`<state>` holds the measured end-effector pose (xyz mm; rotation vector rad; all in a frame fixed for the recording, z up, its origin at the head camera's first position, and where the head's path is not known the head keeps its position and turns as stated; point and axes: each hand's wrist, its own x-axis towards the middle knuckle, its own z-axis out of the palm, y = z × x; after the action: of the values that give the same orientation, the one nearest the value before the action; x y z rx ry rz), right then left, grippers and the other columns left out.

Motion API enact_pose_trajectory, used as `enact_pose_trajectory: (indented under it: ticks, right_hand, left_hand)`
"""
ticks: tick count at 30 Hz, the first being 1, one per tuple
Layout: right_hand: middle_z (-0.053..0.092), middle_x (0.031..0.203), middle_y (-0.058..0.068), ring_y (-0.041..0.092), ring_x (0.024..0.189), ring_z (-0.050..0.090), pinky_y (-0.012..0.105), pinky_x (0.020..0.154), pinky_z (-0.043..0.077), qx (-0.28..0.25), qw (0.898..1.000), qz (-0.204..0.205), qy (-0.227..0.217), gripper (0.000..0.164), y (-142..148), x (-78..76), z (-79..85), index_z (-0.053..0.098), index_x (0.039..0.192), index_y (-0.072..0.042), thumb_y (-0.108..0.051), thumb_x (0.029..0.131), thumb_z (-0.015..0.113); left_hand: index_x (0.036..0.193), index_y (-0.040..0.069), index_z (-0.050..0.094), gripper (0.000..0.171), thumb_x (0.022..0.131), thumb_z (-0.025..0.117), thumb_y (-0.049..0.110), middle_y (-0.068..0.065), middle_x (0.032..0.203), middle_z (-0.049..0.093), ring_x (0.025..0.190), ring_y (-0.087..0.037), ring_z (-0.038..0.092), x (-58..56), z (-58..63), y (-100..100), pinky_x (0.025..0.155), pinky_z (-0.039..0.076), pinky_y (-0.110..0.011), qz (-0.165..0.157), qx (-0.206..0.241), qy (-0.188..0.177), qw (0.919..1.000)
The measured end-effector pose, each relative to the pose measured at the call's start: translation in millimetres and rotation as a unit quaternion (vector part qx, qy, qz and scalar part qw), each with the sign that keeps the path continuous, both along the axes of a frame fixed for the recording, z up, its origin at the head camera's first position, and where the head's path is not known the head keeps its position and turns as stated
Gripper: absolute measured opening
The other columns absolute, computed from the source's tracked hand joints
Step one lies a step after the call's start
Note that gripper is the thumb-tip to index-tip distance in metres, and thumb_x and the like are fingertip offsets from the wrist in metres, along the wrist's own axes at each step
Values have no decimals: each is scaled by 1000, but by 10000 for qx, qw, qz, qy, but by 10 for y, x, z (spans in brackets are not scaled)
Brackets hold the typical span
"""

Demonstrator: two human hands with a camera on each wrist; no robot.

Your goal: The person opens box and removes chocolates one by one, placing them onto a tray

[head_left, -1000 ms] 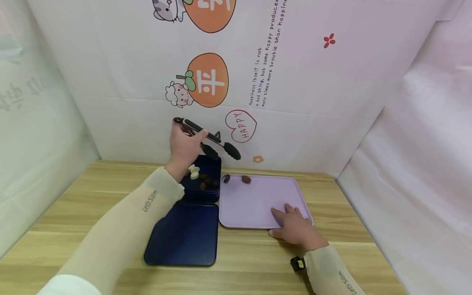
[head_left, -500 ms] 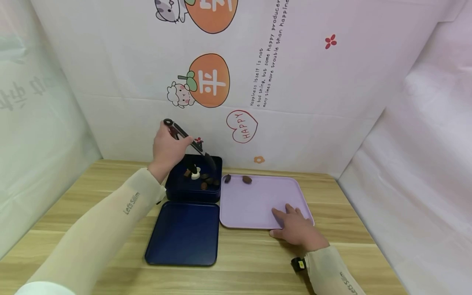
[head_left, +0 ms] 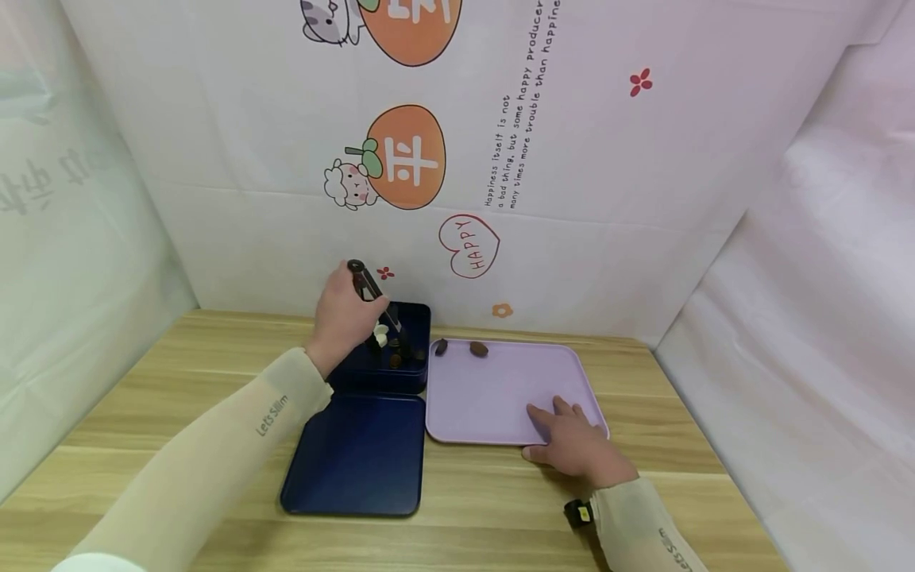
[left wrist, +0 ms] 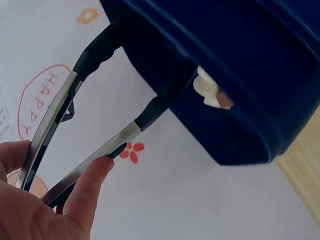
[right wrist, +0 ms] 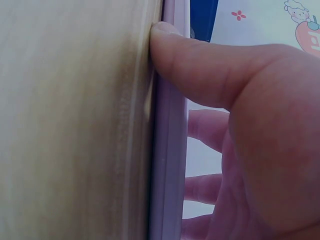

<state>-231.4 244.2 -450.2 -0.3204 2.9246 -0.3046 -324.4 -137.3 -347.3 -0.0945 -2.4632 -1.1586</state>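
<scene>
My left hand (head_left: 345, 318) grips a pair of black-tipped tongs (head_left: 379, 298) above the dark blue box (head_left: 422, 318). In the left wrist view, the tongs' arms (left wrist: 115, 145) stand apart and their tips reach inside the box, partly hidden by its wall. Small brown pieces (head_left: 395, 361) and white pieces (head_left: 382, 335) lie in the box; whether the tips touch any cannot be told. My right hand (head_left: 575, 445) rests spread on the near right corner of the lilac tray (head_left: 486, 405), fingers on its surface and thumb (right wrist: 195, 65) against its outer edge.
Two brown pieces, one dark (head_left: 441, 347) and one lighter (head_left: 479, 349), lie along the tray's far edge. A flat dark blue lid (head_left: 357, 453) lies in front of the box. Behind the wooden table (head_left: 493, 508) hangs a printed white cloth (head_left: 572, 262).
My left hand swung the tongs left over the box, then lowered the tips among the pieces and shifted slightly right. My right hand and the tray stayed in place.
</scene>
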Motion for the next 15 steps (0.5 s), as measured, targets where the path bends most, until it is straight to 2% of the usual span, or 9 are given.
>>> enact_pose_trajectory:
  ticks: [7,15]
  right_hand:
    - [25,155,32,62,135,20,82,93,21,-41,10000,22,26,77,8,2,-9,48,150,-17,-55,86,71]
    - [25,155,32,62,135,20,82,93,21,-4,10000,16,13,79,1,-6,-7,48,150,-18,-58,86,70]
  left_hand:
    - [132,-3,42,57,90,68,26,-21,117,51,99,-37,56,7,-71,40,83,51,-50,-110,-223,61,9997]
    - [130,-3,43,54,91,68,24,-22,115,50,94,-37,56,-13,-49,-57,81,51,-50,114,-317,161,9993]
